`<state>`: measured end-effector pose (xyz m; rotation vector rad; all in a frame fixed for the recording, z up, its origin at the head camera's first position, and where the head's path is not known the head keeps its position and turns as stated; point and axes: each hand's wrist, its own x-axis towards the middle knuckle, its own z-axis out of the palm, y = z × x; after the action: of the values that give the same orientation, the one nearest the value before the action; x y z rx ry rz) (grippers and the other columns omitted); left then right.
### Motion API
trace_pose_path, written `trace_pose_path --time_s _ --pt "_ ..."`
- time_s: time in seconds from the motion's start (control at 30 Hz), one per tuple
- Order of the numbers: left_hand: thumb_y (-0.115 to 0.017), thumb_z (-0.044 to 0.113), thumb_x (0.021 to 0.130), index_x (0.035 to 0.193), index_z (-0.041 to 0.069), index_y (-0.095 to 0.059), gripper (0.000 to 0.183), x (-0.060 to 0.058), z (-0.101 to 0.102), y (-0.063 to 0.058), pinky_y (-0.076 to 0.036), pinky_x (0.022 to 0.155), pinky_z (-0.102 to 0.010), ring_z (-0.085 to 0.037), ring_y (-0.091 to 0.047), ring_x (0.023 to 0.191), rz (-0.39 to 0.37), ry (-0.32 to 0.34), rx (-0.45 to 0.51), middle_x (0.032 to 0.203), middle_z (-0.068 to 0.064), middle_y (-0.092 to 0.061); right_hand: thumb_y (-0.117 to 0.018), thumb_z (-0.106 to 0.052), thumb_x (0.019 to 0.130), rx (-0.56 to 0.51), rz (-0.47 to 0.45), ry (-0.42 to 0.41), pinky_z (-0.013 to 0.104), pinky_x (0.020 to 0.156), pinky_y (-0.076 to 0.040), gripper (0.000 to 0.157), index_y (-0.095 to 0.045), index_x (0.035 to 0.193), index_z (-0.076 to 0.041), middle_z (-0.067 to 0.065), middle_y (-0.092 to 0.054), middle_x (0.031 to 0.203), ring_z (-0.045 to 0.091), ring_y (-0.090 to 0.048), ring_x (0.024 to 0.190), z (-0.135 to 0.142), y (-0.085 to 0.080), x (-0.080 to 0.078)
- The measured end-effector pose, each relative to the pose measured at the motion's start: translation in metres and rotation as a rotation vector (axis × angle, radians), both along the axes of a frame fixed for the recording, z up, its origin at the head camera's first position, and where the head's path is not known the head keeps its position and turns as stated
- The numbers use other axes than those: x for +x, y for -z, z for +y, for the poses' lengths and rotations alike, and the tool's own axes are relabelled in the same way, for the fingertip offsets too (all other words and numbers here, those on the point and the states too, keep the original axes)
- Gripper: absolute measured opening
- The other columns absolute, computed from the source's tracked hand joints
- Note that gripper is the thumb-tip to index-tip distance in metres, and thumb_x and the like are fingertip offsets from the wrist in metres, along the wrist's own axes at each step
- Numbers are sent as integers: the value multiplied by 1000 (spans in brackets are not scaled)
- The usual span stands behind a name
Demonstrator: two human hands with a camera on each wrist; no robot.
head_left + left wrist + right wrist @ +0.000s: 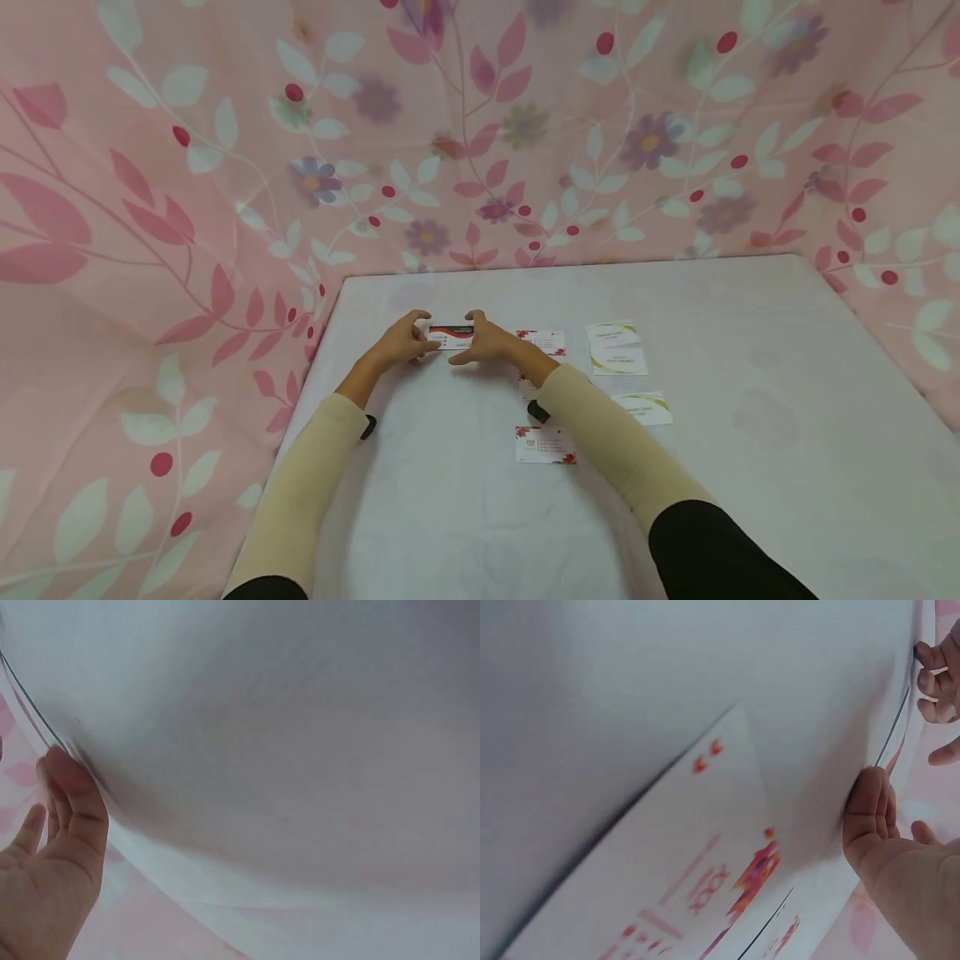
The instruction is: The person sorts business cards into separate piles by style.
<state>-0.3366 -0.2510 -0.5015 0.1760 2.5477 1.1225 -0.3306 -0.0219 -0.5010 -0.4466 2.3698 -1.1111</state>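
Note:
A business card (450,337) with a black and red wavy band along its top lies at the far left of the white table. My left hand (401,342) holds its left end, the thumb over the lower corner and the fingers bent toward the upper edge. Around the right end curves my right hand (489,340), thumb below and index finger above. From the left wrist, the card shows only as a thin dark edge at the fingertips of the left hand (64,847). In the right wrist view the fingertips of the right hand (892,847) meet the same edge.
Right of the hands is a column of white cards with red flowers, including a front card (545,446) and a back one (551,340); my right forearm partly covers it. Farther right lie green-striped cards (621,360). A pink floral cloth (480,150) hangs behind the table.

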Motion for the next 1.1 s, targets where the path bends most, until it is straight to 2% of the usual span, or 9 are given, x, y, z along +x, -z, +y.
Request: trace_pose_path --time_s 0.1,0.23,0.43,0.7,0.93,1.1 --pt "-77 27 87 150 10 -34 78 6 3 -7 -49 69 -31 -22 -60 82 113 30 -22 107 -16 -58 -82 -39 80 -38 48 -13 40 93 -46 96 -23 151 -12 18 -52 124 25 -54 105 11 -6 4" --pt "-78 27 85 153 12 -27 87 13 15 -12 -49 72 -34 -26 -60 86 255 66 -36 123 -25 -52 -83 -35 80 -89 68 -6 42 93 -49 93 -27 151 -15 21 -44 137 26 -57 113 28 -21 10" --pt "-78 31 85 154 15 -26 88 25 39 -17 -51 79 -39 -28 -59 94 328 119 -11 135 -31 -42 -82 -31 81 -126 69 34 41 91 -53 86 -31 149 -20 23 -38 145 28 -59 118 56 -27 15" --pt "-84 34 78 153 14 -29 95 34 59 -21 -51 82 -39 -25 -60 92 341 188 20 130 -26 -48 -81 -29 83 -149 75 120 43 92 -53 76 -37 144 -21 21 -39 146 30 -58 120 98 -27 23" --pt "-88 38 73 153 20 -28 101 34 76 -20 -52 80 -36 -22 -62 90 261 183 80 133 -26 -47 -77 -25 87 -136 95 168 41 88 -55 71 -37 145 -18 20 -40 147 31 -57 119 133 -27 29" --pt "-88 34 74 153 22 -28 99 32 92 -12 -57 66 -32 -22 -62 87 183 177 144 132 -26 -46 -77 -23 87 -124 117 182 38 88 -53 71 -37 145 -13 21 -41 145 31 -58 115 152 -24 36"
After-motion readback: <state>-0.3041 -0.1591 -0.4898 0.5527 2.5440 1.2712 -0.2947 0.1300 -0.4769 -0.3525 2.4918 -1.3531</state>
